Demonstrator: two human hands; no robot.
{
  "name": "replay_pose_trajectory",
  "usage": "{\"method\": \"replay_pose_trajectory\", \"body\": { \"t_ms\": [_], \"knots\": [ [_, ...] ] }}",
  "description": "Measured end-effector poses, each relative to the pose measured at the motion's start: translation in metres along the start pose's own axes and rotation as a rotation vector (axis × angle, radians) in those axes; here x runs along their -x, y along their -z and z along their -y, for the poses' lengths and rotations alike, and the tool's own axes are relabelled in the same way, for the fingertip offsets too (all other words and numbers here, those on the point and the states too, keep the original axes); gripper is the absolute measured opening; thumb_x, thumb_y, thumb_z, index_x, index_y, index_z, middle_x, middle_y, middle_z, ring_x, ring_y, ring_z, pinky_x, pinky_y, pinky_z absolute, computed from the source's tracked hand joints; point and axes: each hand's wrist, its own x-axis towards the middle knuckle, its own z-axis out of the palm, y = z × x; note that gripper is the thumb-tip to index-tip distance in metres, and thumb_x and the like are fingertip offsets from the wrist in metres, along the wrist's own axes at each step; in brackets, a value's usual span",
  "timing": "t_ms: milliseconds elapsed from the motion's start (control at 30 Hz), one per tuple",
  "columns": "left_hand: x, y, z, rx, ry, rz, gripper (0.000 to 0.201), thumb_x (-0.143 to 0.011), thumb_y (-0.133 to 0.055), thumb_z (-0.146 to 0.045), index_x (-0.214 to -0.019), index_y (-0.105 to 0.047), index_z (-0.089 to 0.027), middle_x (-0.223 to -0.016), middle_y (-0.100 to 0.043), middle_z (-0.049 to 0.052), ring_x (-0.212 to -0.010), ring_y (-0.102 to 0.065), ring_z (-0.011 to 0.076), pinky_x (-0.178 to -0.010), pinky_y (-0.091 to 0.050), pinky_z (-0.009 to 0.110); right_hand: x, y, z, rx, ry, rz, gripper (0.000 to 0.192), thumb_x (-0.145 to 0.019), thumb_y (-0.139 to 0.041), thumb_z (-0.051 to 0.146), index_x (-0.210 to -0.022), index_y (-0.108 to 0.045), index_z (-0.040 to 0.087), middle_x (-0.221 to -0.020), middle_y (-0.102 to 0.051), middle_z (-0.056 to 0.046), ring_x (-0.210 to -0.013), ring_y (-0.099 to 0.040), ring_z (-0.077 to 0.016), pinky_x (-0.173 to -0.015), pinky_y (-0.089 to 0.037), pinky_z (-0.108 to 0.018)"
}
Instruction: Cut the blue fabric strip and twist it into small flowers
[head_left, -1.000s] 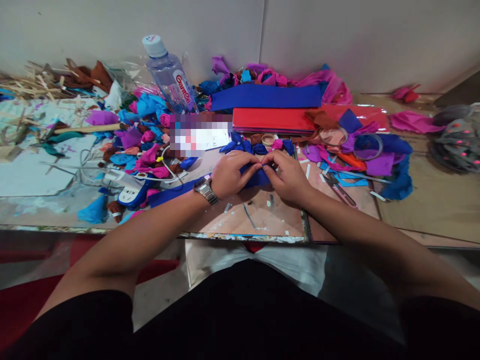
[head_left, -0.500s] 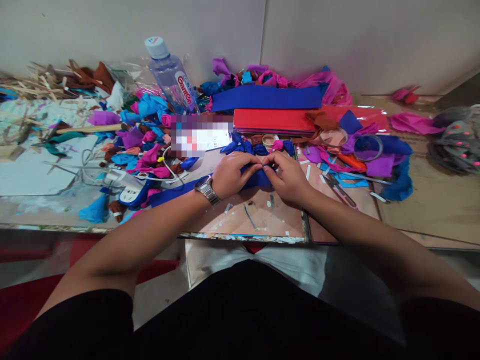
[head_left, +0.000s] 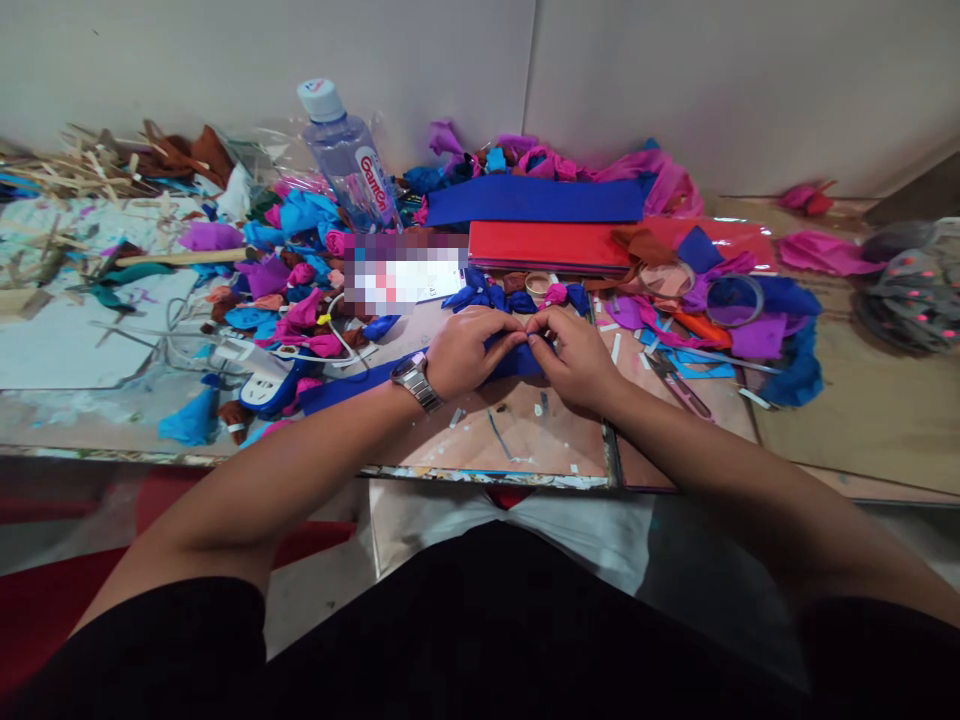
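A long strip of dark blue crepe paper (head_left: pixel 519 364) lies at the table's front under both hands. My left hand (head_left: pixel 471 352), with a metal watch on the wrist, is closed in a pinch at the strip's upper edge. Facing it, fingertips nearly touching, my right hand (head_left: pixel 576 358) pinches the same edge with thumb and forefinger. The exact fold between the fingertips is mostly hidden. Just behind the hands sit small twisted blue pieces (head_left: pixel 487 290), a tape roll (head_left: pixel 537 285) and a pink piece (head_left: pixel 555 294).
A phone (head_left: pixel 431 278) lies behind my left hand, with a plastic bottle (head_left: pixel 349 165) beyond it. Red paper (head_left: pixel 544 240) and blue paper (head_left: pixel 536 200) are stacked behind. On the right are a pink-handled cutter (head_left: pixel 681 385) and a clear tape roll (head_left: pixel 735 300); a power strip (head_left: pixel 266 385) sits left.
Both hands keep their pinch on the blue strip in nearly the same place. The whole view has shifted very slightly.
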Motion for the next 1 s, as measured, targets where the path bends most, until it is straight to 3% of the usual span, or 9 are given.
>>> {"method": "replay_pose_trajectory", "body": {
  "t_ms": [367, 700, 1000],
  "knots": [
    [0.0025, 0.0011, 0.003, -0.031, 0.027, 0.006, 0.028, -0.108, -0.063, -0.043, -0.107, -0.081, -0.021, -0.101, -0.084, 0.007, -0.093, -0.077, 0.0225, -0.089, -0.055, 0.036, -0.0014, 0.0056, 0.0014, 0.007, 0.055, -0.007, 0.005, -0.102, -0.062, 0.028, -0.103, -0.066, 0.025, -0.099, -0.073, -0.006, -0.09, -0.067, -0.025, -0.085, -0.051, -0.04],
    [0.0022, 0.0021, -0.0037, -0.036, 0.044, 0.051, 0.026, -0.109, -0.062, -0.04, -0.109, -0.079, -0.021, -0.105, -0.084, 0.007, -0.098, -0.077, 0.0227, -0.093, -0.055, 0.036, -0.0013, 0.0032, -0.0001, 0.037, 0.043, 0.014, 0.004, -0.099, -0.058, 0.023, -0.101, -0.062, 0.025, -0.098, -0.07, -0.007, -0.092, -0.064, -0.0261, -0.085, -0.049, -0.04],
    [0.0024, 0.0034, -0.0032, -0.037, -0.007, 0.039, 0.022, -0.108, -0.062, -0.035, -0.105, -0.077, -0.019, -0.1, -0.082, 0.006, -0.093, -0.076, 0.0213, -0.09, -0.054, 0.035, -0.0024, 0.0061, -0.0006, 0.033, 0.08, -0.009, 0.006, -0.1, -0.061, 0.025, -0.102, -0.067, 0.024, -0.098, -0.074, -0.007, -0.092, -0.067, -0.0258, -0.086, -0.051, -0.04]
  ]
}}
